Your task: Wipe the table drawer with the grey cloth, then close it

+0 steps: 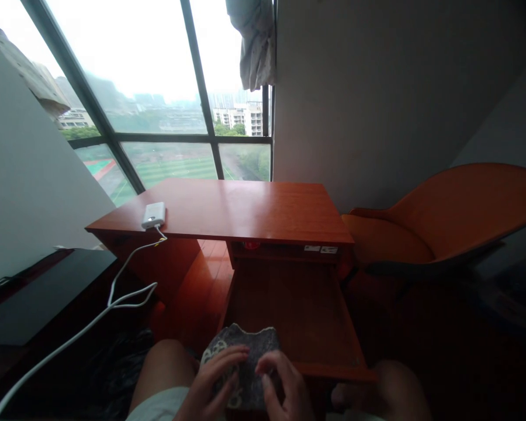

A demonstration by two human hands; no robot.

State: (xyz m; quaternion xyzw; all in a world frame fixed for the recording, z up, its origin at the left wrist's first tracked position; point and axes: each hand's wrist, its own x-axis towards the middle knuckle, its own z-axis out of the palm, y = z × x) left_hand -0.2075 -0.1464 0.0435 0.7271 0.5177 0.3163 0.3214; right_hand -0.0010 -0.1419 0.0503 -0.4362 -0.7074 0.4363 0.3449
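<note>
A dark grey fabric piece point(256, 351) with pale ring patterns and a light wavy edge sits at the bottom middle, over the near left corner of a pulled-out drawer point(298, 316). It looks like a folded cloth or a soft pouch; which, I cannot tell. My left hand point(217, 380) grips its left side, fingers reaching across the top. My right hand point(284, 386) is on its right side, fingers bent and thumb near the forefinger. A gap with fabric showing separates the two hands. The fabric's lower part is partly hidden by them.
The reddish wooden desk point(245, 207) stands before the window. On its left lies a white power-bank-like device point(154, 215) with a white cable point(83, 333) trailing down left. An orange chair point(473, 204) stands at right. Small white boxes point(319, 249) show under the desktop.
</note>
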